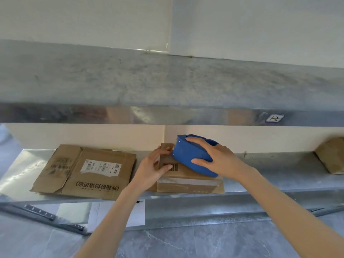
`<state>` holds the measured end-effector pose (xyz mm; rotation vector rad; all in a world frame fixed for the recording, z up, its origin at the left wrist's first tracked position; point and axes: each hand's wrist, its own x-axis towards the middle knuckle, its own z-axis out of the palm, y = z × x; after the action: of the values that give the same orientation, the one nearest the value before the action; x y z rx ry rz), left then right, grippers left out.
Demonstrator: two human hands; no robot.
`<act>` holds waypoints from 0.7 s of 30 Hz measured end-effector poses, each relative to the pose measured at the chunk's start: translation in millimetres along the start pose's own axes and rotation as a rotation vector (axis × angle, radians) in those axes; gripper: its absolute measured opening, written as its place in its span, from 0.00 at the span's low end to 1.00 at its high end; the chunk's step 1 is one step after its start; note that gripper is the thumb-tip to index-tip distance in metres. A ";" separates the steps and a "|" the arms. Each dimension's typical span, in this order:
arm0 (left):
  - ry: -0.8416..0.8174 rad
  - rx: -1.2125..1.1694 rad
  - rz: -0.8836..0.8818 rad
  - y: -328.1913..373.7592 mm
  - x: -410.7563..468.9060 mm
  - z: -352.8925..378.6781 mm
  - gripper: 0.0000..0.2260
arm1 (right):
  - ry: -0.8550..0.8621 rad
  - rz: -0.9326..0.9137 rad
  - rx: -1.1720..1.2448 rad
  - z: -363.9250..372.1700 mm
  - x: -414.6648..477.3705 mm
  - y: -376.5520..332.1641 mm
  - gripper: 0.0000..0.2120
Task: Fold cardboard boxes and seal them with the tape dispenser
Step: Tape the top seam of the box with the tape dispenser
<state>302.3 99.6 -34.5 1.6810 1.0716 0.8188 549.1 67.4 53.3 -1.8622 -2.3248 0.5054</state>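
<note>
Steel shelving (pixel 167 81) fills the view; on its lower shelf (pixel 279 164) a flattened carton (pixel 83 170) is left unfolded. Beside it a folded box (pixel 188 187), one clear strip (pixel 186 181) already laid, is steadied by the straight fingers (pixel 164 151) of the left hand (pixel 152 168) while the tape dispenser (pixel 189 155) is clasped atop it by the right hand (pixel 219 159).

Matt blue plastic tape dispenser (pixel 191 157), shiny metal shelf (pixel 279 175).
</note>
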 end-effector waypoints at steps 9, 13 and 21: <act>0.057 -0.021 -0.039 0.5 2.6 -2.5 0.17 | 0.004 -0.078 0.008 -5.8 3.1 1.8 0.28; 0.062 0.012 -0.034 3.5 3.1 -2.0 0.16 | 0.022 -0.100 0.038 -11.5 4.6 -1.8 0.28; 0.061 -0.025 -0.058 1.0 1.1 -2.5 0.17 | 0.002 -0.126 -0.027 -6.9 -3.8 0.6 0.29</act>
<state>300.8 101.3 -32.7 1.6056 1.1421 0.8477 552.6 65.1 60.1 -1.7119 -2.4400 0.4592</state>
